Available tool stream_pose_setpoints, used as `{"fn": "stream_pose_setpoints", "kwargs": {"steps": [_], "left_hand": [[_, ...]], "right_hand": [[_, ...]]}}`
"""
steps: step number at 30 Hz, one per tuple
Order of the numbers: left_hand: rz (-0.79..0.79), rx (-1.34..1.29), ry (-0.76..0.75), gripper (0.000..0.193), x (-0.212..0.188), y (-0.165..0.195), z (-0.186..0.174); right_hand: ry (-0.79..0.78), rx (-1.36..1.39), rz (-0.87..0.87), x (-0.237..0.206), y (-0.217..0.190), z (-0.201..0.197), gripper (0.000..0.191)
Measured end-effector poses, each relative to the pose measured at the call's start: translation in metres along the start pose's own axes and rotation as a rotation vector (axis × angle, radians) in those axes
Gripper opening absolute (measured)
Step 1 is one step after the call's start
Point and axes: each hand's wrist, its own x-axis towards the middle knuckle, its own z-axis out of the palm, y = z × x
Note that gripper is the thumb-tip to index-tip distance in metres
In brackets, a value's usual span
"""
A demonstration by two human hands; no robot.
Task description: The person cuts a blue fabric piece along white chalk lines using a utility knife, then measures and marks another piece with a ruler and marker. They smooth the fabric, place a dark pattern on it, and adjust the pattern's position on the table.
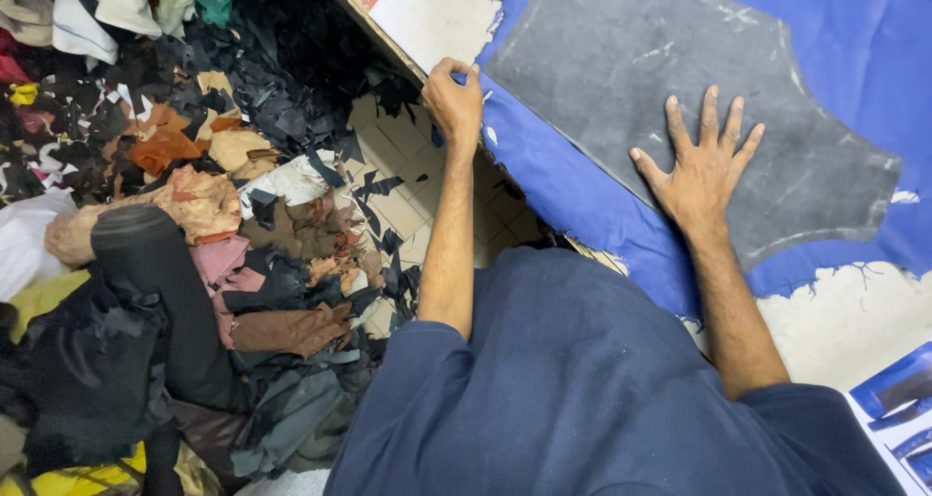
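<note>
The right hand [701, 171] lay flat and released on the dark grey pattern piece [670, 98], all five fingers spread wide and pressing down on its lower middle, closed on nothing. The left hand [452, 103] was curled at the corner of that grey piece, where it met the edge of the blue sheet [573, 190] beneath; the fingers were bent in a pinch around something at that corner, though whether it was the blue material alone or a small tool could not be made out, since the fingers hid it.

The grey piece sat on top of the blue sheet, which was spread over a whitish worktable [437, 11] with its frayed edge hanging just past the table's rim. The sheet and the grey piece both ran out of view at the top and right.

Down beside the table, a heap of leather scraps [223, 185] in black, tan, brown and pink covered most of the tiled floor [408, 166]. The person's dark blue shirt [582, 389] blocked the near table edge.
</note>
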Motion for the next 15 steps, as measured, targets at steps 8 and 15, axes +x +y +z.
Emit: {"fn": "stream_pose_setpoints", "kwargs": {"steps": [8,15], "left_hand": [[0.026,-0.028,-0.021,0.014,-0.0017,-0.0032,-0.0016],[0.061,-0.079,-0.013,0.012,-0.0027,-0.0045,-0.0024]], "right_hand": [[-0.014,-0.001,-0.009,0.0004,-0.0004,0.0024,0.081],[-0.019,0.003,-0.022,0.0023,-0.0035,0.0042,0.081]]}}
